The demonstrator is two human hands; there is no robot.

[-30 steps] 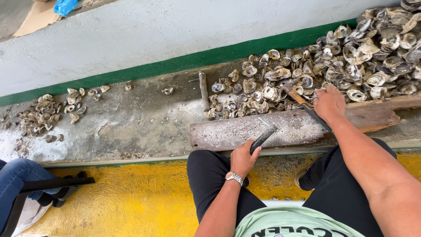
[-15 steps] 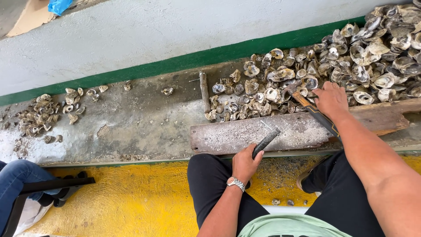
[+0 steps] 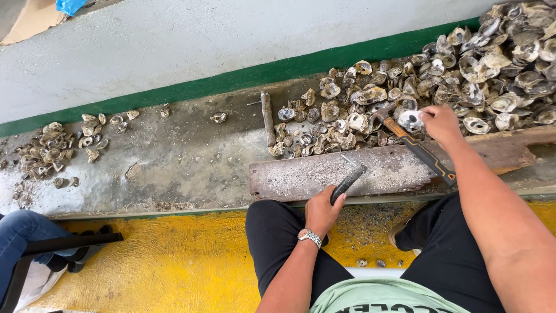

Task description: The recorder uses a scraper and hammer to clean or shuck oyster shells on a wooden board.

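My left hand [image 3: 320, 211], with a wristwatch, grips a dark metal rod-like tool [image 3: 348, 182] whose tip rests on a worn wooden plank [image 3: 301, 174]. My right hand [image 3: 441, 124] reaches into a big pile of oyster shells [image 3: 492, 64] and pinches a pale shell [image 3: 410, 120] at the pile's front edge. A hammer with an orange and black handle [image 3: 425, 155] lies slanted across the plank just below that hand, its head near the shells.
A smaller heap of shells [image 3: 49, 152] lies far left on the concrete ledge. A grey metal bar [image 3: 267, 117] lies beside the big pile. A seated person's jeans leg [image 3: 20, 235] and a black stool frame [image 3: 69, 241] are at the left, on yellow floor [image 3: 174, 261].
My right hand has shifted slightly up and left from the hammer's handle onto a pale shell. My left hand keeps the metal tool on the plank.
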